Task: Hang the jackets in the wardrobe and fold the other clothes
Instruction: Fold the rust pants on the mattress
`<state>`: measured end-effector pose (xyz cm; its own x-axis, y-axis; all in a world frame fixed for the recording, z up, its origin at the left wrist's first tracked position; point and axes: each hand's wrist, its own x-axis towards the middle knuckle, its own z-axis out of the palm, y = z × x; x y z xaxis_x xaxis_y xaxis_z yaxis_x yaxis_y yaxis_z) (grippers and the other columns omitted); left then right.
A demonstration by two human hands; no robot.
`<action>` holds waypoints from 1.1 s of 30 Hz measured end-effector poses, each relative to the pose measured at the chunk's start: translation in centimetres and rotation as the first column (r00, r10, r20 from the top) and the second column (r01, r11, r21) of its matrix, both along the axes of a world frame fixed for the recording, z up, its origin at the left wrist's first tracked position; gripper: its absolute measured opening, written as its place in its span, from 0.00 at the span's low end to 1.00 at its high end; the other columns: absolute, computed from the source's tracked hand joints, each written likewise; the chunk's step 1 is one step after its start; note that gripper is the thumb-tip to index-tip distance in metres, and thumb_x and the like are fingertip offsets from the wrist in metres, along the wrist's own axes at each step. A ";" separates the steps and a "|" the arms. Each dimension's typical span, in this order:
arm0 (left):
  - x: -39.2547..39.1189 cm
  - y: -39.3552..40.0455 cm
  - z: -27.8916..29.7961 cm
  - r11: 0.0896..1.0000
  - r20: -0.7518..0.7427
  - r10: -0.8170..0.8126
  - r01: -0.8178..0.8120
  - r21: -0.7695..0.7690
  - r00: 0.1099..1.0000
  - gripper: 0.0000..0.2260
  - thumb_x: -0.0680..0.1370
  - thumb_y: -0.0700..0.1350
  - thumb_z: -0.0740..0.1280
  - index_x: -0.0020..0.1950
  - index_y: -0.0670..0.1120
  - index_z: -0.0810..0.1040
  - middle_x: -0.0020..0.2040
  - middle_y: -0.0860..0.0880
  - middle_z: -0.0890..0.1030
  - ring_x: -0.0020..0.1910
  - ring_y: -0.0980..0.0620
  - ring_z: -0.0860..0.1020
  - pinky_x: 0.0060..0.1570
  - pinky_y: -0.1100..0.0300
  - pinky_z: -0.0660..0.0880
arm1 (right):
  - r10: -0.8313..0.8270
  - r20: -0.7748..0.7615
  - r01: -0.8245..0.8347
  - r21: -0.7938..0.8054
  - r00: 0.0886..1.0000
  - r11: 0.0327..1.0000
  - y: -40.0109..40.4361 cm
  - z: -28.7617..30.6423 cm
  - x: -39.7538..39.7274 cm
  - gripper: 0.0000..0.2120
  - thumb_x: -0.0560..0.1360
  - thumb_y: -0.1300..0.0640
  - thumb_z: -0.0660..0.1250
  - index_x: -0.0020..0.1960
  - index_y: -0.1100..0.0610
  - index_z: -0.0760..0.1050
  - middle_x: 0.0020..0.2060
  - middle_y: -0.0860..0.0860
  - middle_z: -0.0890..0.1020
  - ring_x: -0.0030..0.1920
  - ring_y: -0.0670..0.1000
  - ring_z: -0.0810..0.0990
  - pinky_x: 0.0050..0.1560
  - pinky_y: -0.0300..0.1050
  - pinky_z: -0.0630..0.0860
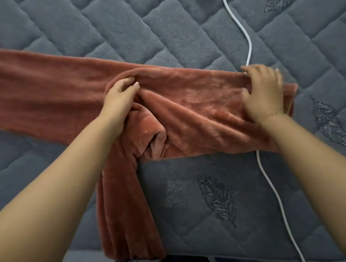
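Grey quilted bed (pixel 95 15) carries my rust velvet garment (pixel 37 89) from nine to three o'clock; my left hand (pixel 119 96) pinches a centre fold, my right hand (pixel 262 93) grips its three o'clock end, over a white cable (pixel 238 20)

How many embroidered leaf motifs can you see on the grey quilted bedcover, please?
4: one leaf at the top right, one right of the right hand, and a dark leaf with a faint one beside it near the front edge. The rust-coloured garment may hide others.
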<state>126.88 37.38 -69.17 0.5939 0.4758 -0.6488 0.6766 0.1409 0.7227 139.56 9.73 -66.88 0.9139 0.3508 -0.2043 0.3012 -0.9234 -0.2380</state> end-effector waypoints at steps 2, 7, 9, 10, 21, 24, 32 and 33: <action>-1.8 0.2 1.5 0.997 0.051 -0.054 0.056 -0.043 0.997 0.19 0.82 0.43 0.62 0.73 0.47 0.70 0.68 0.53 0.75 0.63 0.58 0.75 0.62 0.66 0.70 | 0.089 -0.003 -0.088 0.120 0.996 0.989 1.0 1.3 -3.2 0.23 0.72 0.63 0.65 0.67 0.59 0.73 0.64 0.56 0.75 0.66 0.58 0.71 0.72 0.55 0.59; -8.4 -1.2 5.0 0.980 0.157 0.017 0.015 -0.200 0.988 0.14 0.81 0.39 0.63 0.66 0.51 0.75 0.64 0.54 0.78 0.63 0.59 0.76 0.63 0.61 0.72 | 0.208 -0.040 -0.202 0.112 0.977 0.973 1.6 2.3 -14.3 0.23 0.72 0.63 0.68 0.67 0.57 0.75 0.65 0.55 0.76 0.68 0.58 0.71 0.73 0.57 0.60; -12.3 -2.3 5.5 0.995 0.173 0.015 0.003 -0.103 0.985 0.13 0.80 0.37 0.64 0.61 0.50 0.77 0.61 0.52 0.80 0.59 0.59 0.78 0.59 0.63 0.74 | 0.212 -0.093 -0.200 0.120 0.973 0.972 1.0 2.0 -18.3 0.24 0.73 0.63 0.68 0.69 0.58 0.73 0.68 0.56 0.74 0.70 0.58 0.69 0.74 0.56 0.59; -14.4 -3.0 5.5 1.000 0.166 -0.011 0.012 -0.005 0.986 0.12 0.79 0.36 0.65 0.60 0.49 0.77 0.58 0.52 0.81 0.54 0.60 0.79 0.57 0.64 0.74 | 0.231 -0.121 -0.219 0.106 0.966 0.970 0.6 1.7 -20.1 0.25 0.73 0.63 0.68 0.70 0.58 0.72 0.70 0.56 0.72 0.71 0.57 0.68 0.75 0.56 0.57; -31.7 -16.3 -0.3 0.906 -0.392 -0.002 0.167 0.388 0.920 0.36 0.66 0.58 0.78 0.66 0.43 0.69 0.62 0.43 0.68 0.64 0.42 0.67 0.67 0.48 0.65 | 0.425 -0.350 -0.429 0.072 0.835 0.901 -2.5 -1.8 -31.8 0.27 0.77 0.57 0.63 0.76 0.55 0.63 0.75 0.53 0.64 0.75 0.54 0.61 0.76 0.50 0.52; -30.6 -17.4 -1.9 0.807 -0.520 0.024 0.291 0.514 0.854 0.36 0.66 0.62 0.75 0.66 0.45 0.68 0.62 0.44 0.68 0.62 0.43 0.66 0.57 0.44 0.68 | 0.413 -0.395 -0.413 0.090 0.820 0.906 -2.5 -2.9 -32.7 0.27 0.77 0.57 0.63 0.75 0.56 0.64 0.75 0.54 0.64 0.74 0.54 0.61 0.74 0.50 0.56; -33.4 -12.0 -0.8 0.944 -0.118 0.038 0.003 0.330 0.992 0.13 0.75 0.32 0.64 0.56 0.43 0.79 0.51 0.47 0.81 0.52 0.47 0.77 0.54 0.57 0.73 | 0.335 -0.392 -0.303 0.143 0.857 0.942 -1.1 -2.3 -32.1 0.22 0.77 0.60 0.64 0.71 0.58 0.70 0.69 0.54 0.70 0.69 0.55 0.67 0.69 0.51 0.65; -33.7 -10.6 0.2 0.980 -0.076 0.067 -0.051 0.192 0.995 0.13 0.75 0.31 0.63 0.54 0.44 0.80 0.48 0.49 0.82 0.50 0.50 0.78 0.51 0.59 0.76 | 0.347 -0.386 -0.309 0.160 0.855 0.938 -0.5 -2.0 -32.0 0.22 0.77 0.60 0.64 0.71 0.58 0.70 0.69 0.53 0.70 0.69 0.55 0.67 0.68 0.51 0.65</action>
<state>93.19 26.80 -69.01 0.5096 0.6277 -0.5885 0.7292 0.0479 0.6826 107.58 9.21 -68.92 0.5874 0.6496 -0.4828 0.4429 -0.7573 -0.4800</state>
